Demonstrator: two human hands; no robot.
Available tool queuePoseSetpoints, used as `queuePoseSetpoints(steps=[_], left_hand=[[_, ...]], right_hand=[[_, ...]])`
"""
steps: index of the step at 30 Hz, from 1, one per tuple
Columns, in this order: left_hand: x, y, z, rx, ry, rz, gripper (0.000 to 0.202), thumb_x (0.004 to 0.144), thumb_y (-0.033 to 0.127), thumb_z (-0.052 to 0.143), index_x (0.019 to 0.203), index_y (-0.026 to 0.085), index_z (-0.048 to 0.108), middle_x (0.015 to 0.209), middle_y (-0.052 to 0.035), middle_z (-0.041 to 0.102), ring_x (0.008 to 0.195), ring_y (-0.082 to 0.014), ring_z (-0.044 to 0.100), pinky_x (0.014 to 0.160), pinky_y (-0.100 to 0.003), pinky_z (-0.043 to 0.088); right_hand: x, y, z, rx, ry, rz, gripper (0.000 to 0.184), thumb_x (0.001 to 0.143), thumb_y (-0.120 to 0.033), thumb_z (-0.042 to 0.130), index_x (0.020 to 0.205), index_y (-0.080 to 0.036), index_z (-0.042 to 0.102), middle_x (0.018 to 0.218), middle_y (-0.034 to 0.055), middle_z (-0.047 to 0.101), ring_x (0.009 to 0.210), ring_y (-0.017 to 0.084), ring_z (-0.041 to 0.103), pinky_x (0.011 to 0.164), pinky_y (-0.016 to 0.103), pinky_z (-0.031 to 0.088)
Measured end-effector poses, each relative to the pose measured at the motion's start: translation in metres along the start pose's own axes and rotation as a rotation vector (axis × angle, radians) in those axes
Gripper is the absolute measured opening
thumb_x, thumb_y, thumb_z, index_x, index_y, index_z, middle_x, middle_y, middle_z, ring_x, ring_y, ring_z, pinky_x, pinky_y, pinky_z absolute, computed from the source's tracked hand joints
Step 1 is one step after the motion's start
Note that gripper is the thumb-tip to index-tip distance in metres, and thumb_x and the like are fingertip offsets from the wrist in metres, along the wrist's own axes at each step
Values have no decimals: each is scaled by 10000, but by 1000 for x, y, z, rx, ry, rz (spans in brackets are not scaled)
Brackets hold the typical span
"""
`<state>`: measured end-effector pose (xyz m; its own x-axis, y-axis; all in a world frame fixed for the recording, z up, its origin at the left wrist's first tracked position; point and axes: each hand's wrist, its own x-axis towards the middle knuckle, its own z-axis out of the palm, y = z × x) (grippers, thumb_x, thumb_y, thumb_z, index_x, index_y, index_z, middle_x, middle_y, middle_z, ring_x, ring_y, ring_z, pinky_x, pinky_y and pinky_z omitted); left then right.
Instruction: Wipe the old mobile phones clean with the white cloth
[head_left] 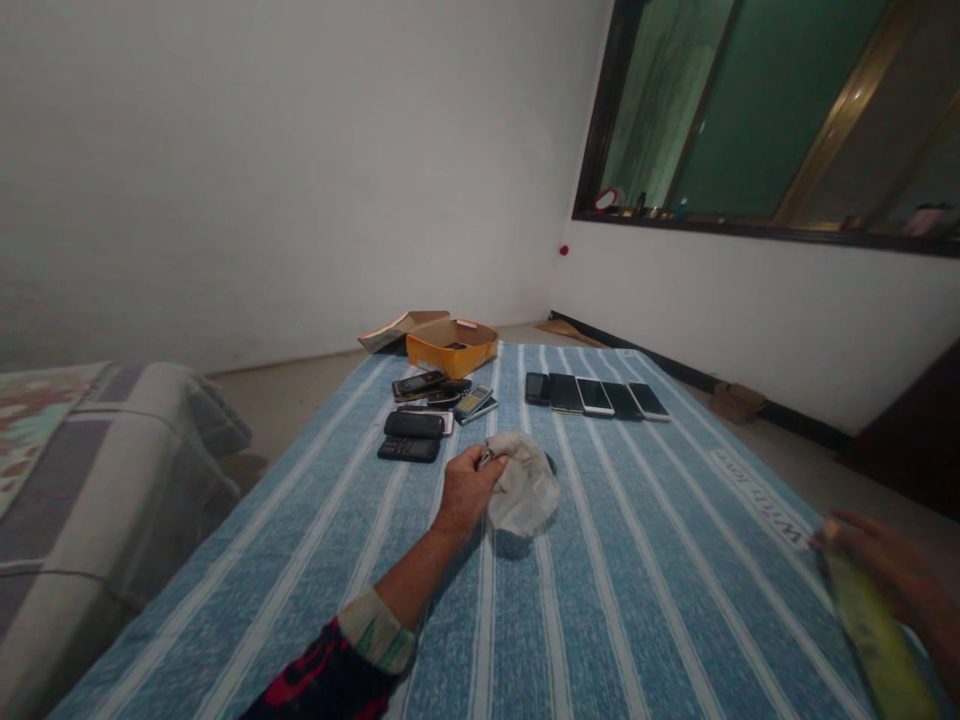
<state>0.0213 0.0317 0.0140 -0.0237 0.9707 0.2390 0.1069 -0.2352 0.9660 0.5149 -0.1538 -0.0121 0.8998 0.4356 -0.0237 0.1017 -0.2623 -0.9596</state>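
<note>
Left hand: its fingers [491, 465] pinch a white cloth [525, 490] mid-table; a dark edge shows behind the cloth, too covered to identify.
Right hand: blurred at the table's right edge, it [892, 570] grips a yellow-green item [874, 625].
Room between hands: striped tablecloth [660, 560] spreads from the white cloth to the right edge.
Phone row: five phones [596, 396] lie side by side, beyond and right of the white cloth.
Phone pile: several [409, 425] crowd near the left edge.
Far edge: open orange box [454, 352].
</note>
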Motion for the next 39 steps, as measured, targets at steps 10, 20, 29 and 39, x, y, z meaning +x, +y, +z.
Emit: queuePoseSetpoints(steps=[10, 20, 29, 39], left_hand=[[10, 3, -1, 95, -22, -6, 241, 616, 410, 698, 687, 180, 687, 555, 22, 606, 543, -166, 541, 487, -235, 404], [6, 12, 2, 118, -23, -52, 239, 608, 415, 695, 673, 186, 677, 553, 25, 606, 523, -159, 541, 472, -234, 415], [0, 7, 7, 81, -59, -85, 273, 608, 407, 720, 735, 167, 696, 589, 18, 627, 555, -164, 568, 492, -238, 432], [-13, 6, 10, -209, -86, -224, 265, 603, 351, 749, 739, 134, 682, 602, 16, 651, 534, -134, 572, 503, -228, 446]], right_hand=[[-17, -14, -7, 286, -241, 211, 456, 665, -65, 641, 1102, -181, 574, 817, 93, 729, 704, 203, 715, 644, 264, 588], [-18, -36, -8, -143, 119, 0, 373, 626, -88, 589, 986, -75, 685, 545, 34, 627, 531, 191, 634, 564, 299, 545], [-130, -78, 104, -67, -627, -362, 502, 678, -309, 695, 1155, -155, 669, 922, 58, 703, 604, 128, 640, 535, 253, 525], [-238, -79, 226, 361, -1139, 18, 950, 559, -248, 837, 1405, -204, 407, 1029, 79, 692, 553, 138, 628, 396, 219, 469]])
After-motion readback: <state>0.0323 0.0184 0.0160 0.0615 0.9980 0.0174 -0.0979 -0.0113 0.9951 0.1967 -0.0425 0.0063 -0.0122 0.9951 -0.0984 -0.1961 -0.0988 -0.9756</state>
